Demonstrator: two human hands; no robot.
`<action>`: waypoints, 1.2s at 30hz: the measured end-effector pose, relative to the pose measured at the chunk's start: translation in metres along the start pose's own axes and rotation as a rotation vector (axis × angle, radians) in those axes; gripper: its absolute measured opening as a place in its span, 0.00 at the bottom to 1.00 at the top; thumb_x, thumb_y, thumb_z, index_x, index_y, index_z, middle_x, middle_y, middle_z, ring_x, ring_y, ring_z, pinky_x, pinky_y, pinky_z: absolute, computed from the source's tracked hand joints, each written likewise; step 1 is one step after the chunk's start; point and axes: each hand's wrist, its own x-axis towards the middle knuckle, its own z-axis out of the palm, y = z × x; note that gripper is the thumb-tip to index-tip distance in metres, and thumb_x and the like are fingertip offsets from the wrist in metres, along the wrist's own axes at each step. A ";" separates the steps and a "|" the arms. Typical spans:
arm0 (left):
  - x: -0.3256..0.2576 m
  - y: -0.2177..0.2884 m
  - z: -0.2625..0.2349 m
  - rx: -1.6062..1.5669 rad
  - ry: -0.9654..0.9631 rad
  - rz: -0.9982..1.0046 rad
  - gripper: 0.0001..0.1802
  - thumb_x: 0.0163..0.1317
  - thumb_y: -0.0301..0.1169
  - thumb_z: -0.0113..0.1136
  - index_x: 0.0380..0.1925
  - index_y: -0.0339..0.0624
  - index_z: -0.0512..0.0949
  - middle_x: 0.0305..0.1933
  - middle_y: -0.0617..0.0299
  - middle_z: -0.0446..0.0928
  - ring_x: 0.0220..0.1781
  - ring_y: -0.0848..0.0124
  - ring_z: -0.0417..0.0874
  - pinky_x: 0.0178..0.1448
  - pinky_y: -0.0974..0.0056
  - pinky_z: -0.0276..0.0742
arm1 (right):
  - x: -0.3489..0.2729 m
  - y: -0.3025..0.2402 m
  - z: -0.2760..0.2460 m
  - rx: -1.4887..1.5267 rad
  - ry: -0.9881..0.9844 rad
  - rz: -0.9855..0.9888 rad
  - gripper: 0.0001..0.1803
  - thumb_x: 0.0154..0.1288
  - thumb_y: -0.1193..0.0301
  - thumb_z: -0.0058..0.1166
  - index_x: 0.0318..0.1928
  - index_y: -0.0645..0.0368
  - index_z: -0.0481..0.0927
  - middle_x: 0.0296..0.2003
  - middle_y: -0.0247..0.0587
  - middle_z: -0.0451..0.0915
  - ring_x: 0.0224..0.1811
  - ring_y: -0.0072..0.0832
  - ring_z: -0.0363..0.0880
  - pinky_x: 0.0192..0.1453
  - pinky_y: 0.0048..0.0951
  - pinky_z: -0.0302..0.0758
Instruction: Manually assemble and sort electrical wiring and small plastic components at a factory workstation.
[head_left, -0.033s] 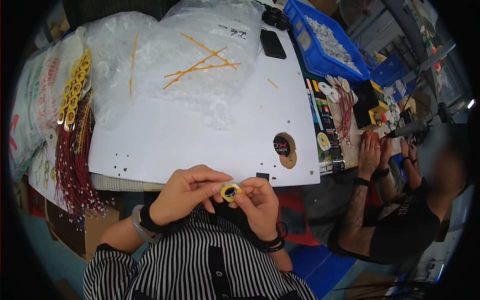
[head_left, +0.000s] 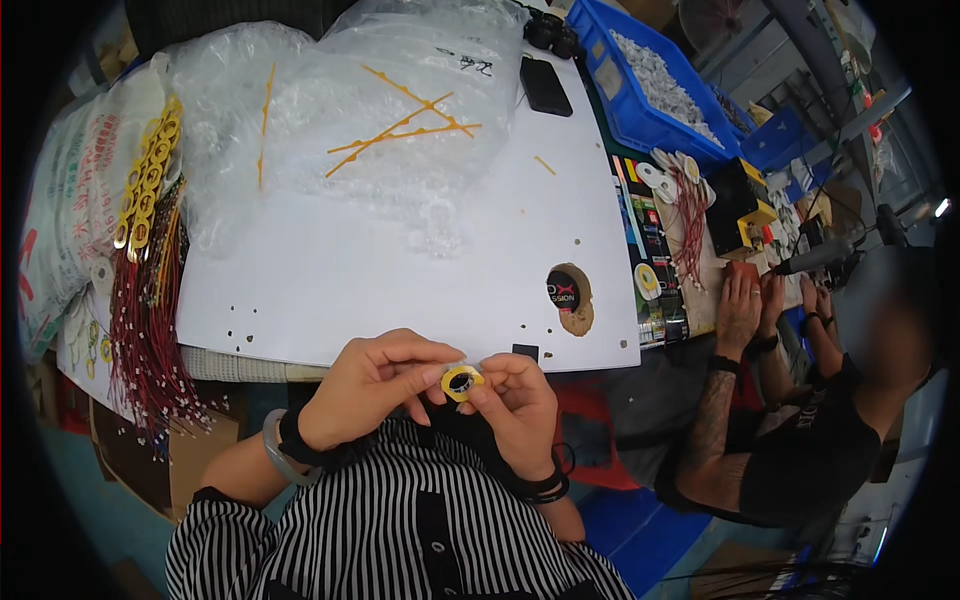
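Note:
Close to my body, just off the near edge of the table, both hands grip one small yellow ring-shaped part with a dark, shiny centre. My left hand pinches its left side between thumb and fingers. On the right side, my right hand has its thumb pressed on the front, with the fingers curled behind. A bit of clear plastic shows at the part's upper edge. Fingertips cover some of the rim, and its back is hidden.
Clear plastic bags carry several thin orange strips. Yellow ring parts with dark red wires hang at the left. A hole pierces the white board. Rightward are a phone, a blue crate and a co-worker's hands.

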 end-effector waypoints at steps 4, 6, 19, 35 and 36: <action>-0.002 -0.001 0.000 -0.012 -0.006 -0.003 0.13 0.66 0.26 0.53 0.49 0.33 0.77 0.41 0.59 0.75 0.37 0.76 0.79 0.33 0.73 0.83 | 0.002 0.002 0.003 -0.022 0.009 0.013 0.16 0.64 0.80 0.54 0.52 0.67 0.72 0.34 0.36 0.77 0.34 0.17 0.77 0.39 0.17 0.76; -0.003 -0.002 -0.001 0.001 -0.018 0.007 0.13 0.67 0.26 0.52 0.49 0.33 0.77 0.42 0.59 0.74 0.37 0.76 0.79 0.34 0.73 0.84 | 0.002 0.002 0.004 -0.030 0.003 0.019 0.15 0.64 0.80 0.55 0.51 0.67 0.73 0.34 0.35 0.77 0.33 0.17 0.76 0.39 0.16 0.75; -0.006 -0.015 -0.004 -0.069 -0.027 0.045 0.14 0.65 0.24 0.54 0.51 0.34 0.76 0.42 0.60 0.73 0.38 0.76 0.79 0.35 0.74 0.83 | 0.004 0.003 0.004 -0.086 -0.046 0.075 0.14 0.63 0.79 0.56 0.50 0.65 0.76 0.34 0.34 0.78 0.31 0.14 0.74 0.34 0.14 0.73; -0.010 -0.015 -0.002 0.362 0.151 0.282 0.13 0.63 0.23 0.56 0.48 0.39 0.79 0.35 0.57 0.79 0.29 0.77 0.80 0.31 0.76 0.77 | 0.007 -0.005 0.013 -0.114 -0.011 0.036 0.11 0.65 0.79 0.53 0.48 0.69 0.76 0.39 0.46 0.82 0.38 0.25 0.83 0.43 0.23 0.82; -0.010 -0.015 -0.004 0.369 0.136 0.293 0.13 0.63 0.23 0.56 0.48 0.39 0.80 0.35 0.58 0.79 0.29 0.77 0.80 0.31 0.76 0.76 | 0.007 -0.001 0.009 -0.162 -0.038 0.026 0.12 0.65 0.80 0.53 0.48 0.70 0.75 0.38 0.47 0.83 0.38 0.26 0.83 0.43 0.23 0.82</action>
